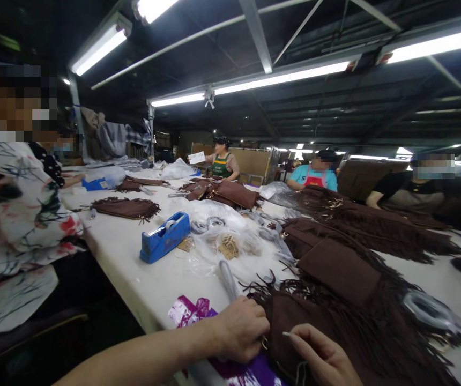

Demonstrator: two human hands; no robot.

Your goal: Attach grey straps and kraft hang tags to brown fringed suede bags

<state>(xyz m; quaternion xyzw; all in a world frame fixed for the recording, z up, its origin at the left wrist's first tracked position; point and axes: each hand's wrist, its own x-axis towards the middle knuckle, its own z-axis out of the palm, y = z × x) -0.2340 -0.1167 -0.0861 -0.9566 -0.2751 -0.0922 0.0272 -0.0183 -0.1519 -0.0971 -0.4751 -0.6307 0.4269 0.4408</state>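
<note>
A dark brown fringed bag (290, 316) lies at the table's near edge, under and between my hands. My left hand (244, 329) is closed at the bag's left edge, its fingers curled by a small gold-coloured ring (265, 341); what they grip is hidden. My right hand (322, 356) pinches a thin white string, whose end (287, 334) sticks out from thumb and finger over the bag. Beneath my left hand lies crumpled purple and silver plastic wrapping (192, 311).
More brown fringed bags (339, 268) spread along the right. A blue tape dispenser (165, 237) stands left of clear plastic bags and tags with strings (228, 246). A coiled grey strap (431, 311) lies at right. Several people work around the white table (121, 268).
</note>
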